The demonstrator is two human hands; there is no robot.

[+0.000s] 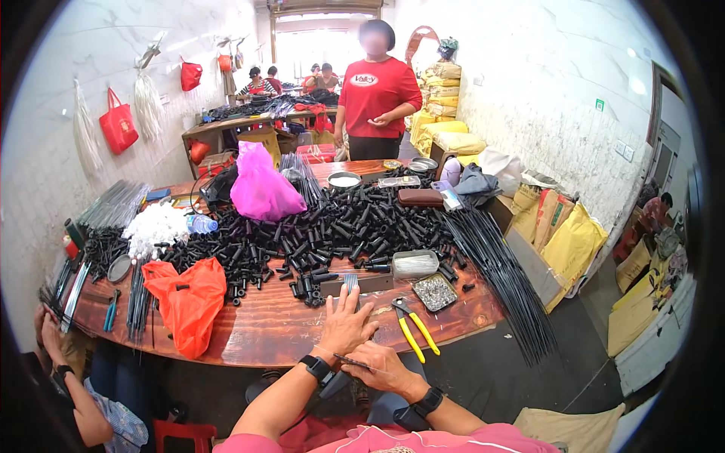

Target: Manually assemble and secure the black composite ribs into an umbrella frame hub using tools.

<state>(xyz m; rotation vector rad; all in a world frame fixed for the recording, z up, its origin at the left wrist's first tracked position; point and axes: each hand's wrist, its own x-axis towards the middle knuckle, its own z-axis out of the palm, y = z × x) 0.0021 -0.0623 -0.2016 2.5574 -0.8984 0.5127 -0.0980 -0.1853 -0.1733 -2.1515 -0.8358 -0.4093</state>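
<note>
My left hand (346, 326) stretches forward over the near edge of the table, its fingers extended and apart. Its fingertips reach a small row of thin silvery rods (351, 280) at a dark metal block (370, 284); whether they touch the rods I cannot tell. Close beside that wrist, my right hand (381, 368) is closed on a thin dark rod-like piece (356, 362), which points left. To the right lie yellow-handled pliers (410, 329). Behind them stand a clear plastic box (414, 264) of thin pins and a square tray (436, 293) of small metal parts.
A heap of black tubular handles (355, 226) covers the table's middle. Long black rods (502, 283) overhang its right edge. An orange bag (187, 302) and a pink bag (264, 185) lie left. A co-worker's hands (51, 340) are at far left; a person in red (377, 94) stands opposite.
</note>
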